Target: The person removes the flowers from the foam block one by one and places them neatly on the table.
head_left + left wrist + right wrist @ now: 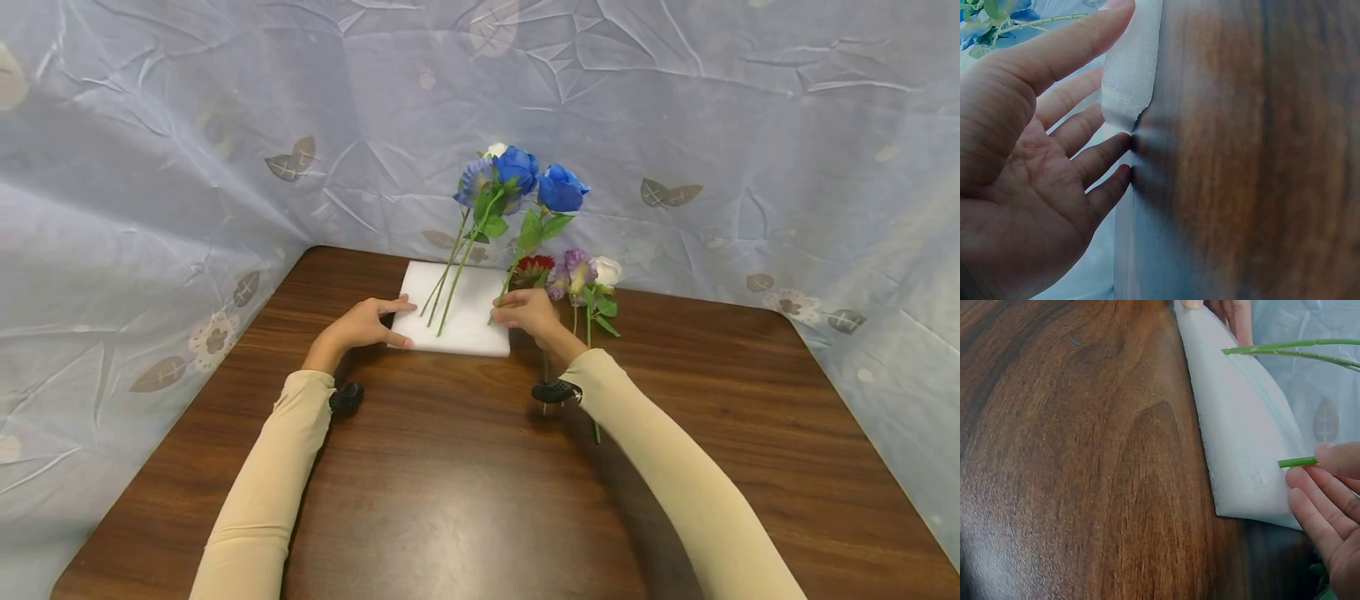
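My right hand [531, 313] pinches the green stem of a blue rose [561, 188] low down. In the right wrist view the cut end of that stem [1297, 462] meets the face of a white foam block [1241, 425]. My left hand [365, 322] rests at the block's left end, thumb at the near edge. Its fingers [1102, 159] are spread and fairly straight, the lower ones touching the table beside the foam [1129, 81]. Standing in the block, tilted right, are another blue rose [516, 167], a pale blue ruffled flower [474, 182] and a white flower [497, 150], mostly hidden.
Right of the block on the brown wooden table [450, 467] lie a red flower [534, 268], a purple flower [576, 268] and a white rose [606, 272], their stems partly under my right forearm. A patterned cloth [405, 108] hangs behind the table and along its sides.
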Available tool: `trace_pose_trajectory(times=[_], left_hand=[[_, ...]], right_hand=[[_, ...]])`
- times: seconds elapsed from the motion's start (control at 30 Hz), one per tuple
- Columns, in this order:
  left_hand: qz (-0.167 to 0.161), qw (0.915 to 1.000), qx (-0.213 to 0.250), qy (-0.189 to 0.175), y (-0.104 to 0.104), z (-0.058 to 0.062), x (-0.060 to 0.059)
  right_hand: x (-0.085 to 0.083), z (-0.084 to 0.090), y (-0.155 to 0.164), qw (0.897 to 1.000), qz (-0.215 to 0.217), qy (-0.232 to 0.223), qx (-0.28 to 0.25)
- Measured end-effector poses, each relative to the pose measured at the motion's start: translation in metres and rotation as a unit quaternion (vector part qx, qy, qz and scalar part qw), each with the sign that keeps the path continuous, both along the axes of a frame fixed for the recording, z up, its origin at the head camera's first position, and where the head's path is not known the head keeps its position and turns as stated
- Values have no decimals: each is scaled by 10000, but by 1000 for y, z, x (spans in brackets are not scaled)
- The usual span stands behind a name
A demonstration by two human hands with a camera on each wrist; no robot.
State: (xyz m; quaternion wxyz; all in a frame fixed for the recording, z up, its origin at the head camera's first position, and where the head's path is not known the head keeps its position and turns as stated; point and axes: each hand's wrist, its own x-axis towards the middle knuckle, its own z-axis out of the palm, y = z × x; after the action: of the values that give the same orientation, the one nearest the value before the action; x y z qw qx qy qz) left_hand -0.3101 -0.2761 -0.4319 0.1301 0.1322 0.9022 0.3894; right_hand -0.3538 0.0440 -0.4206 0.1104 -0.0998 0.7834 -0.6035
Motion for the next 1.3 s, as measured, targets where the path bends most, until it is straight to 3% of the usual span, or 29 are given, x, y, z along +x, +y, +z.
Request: trace_pose_trajectory(times=[1.3], left_hand=[[7,10000,20,-7,0,-2,-1]], right_hand=[[0,8,-3,9949,32,566,837]])
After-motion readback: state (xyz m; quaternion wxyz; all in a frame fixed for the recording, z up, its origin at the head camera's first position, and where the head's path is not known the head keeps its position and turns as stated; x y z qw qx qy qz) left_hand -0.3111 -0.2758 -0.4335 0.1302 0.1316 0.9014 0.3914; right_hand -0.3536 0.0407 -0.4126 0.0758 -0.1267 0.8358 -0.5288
